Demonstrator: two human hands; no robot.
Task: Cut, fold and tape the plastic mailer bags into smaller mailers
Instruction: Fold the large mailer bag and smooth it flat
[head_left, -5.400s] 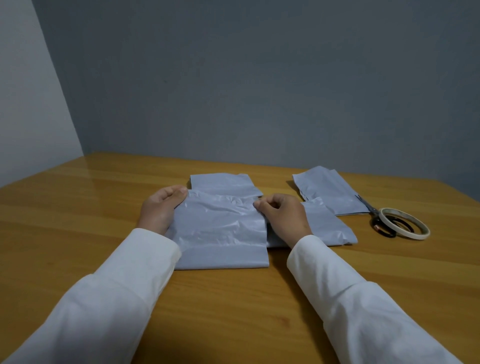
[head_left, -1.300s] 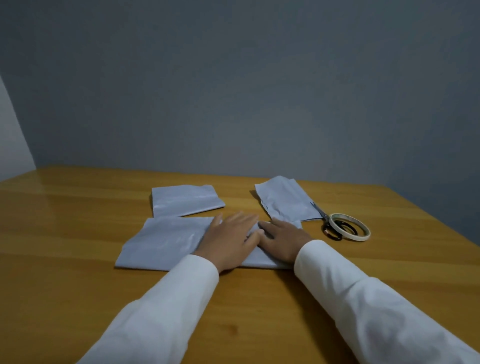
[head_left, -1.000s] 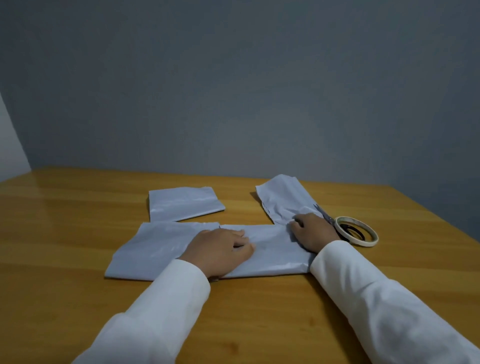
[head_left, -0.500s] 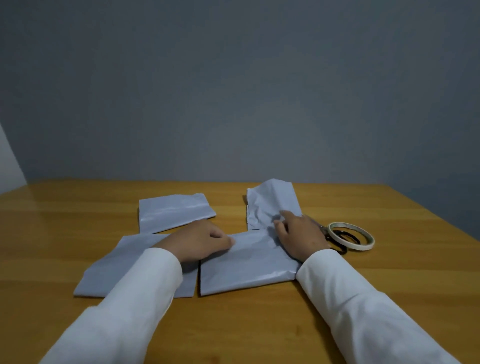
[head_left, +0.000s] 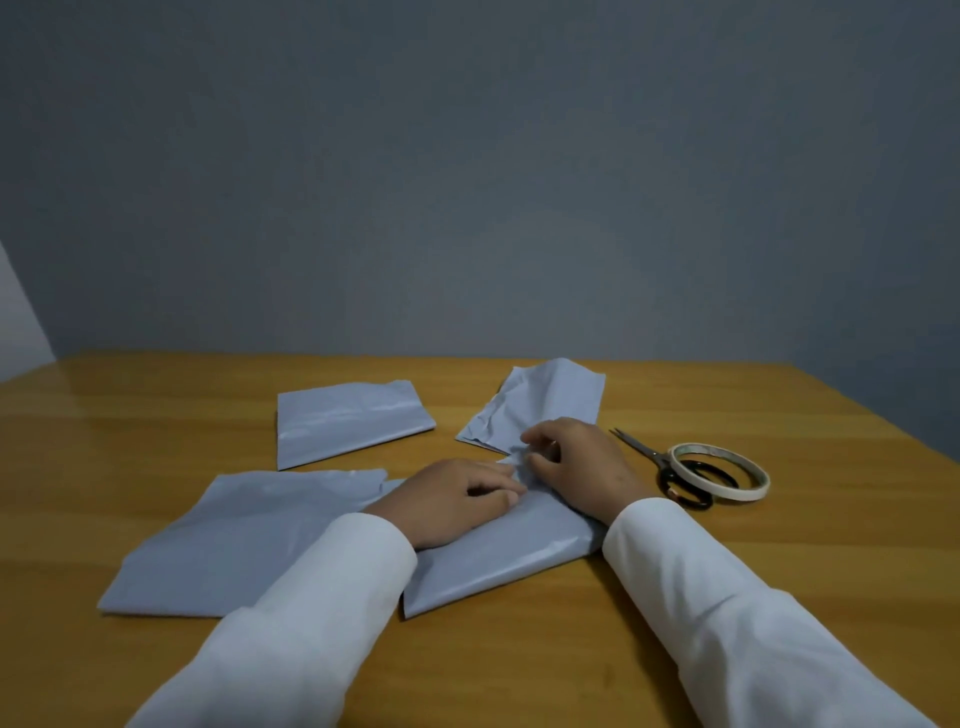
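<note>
Both hands work on the folded mailer (head_left: 498, 561) at the table's (head_left: 779, 561) near middle. The left hand (head_left: 447, 499) presses it with loosely curled fingers; the right hand (head_left: 576, 467) pinches its far edge. Other pieces lie left (head_left: 234, 540), behind (head_left: 348, 421) and far right (head_left: 545, 400). Scissors (head_left: 670, 473) and tape (head_left: 719, 470) sit right.

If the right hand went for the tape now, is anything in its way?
Nothing visible lies between the right hand and the tape roll, only bare table. The roll rests on the scissors handles, so lifting it may nudge them.
</note>
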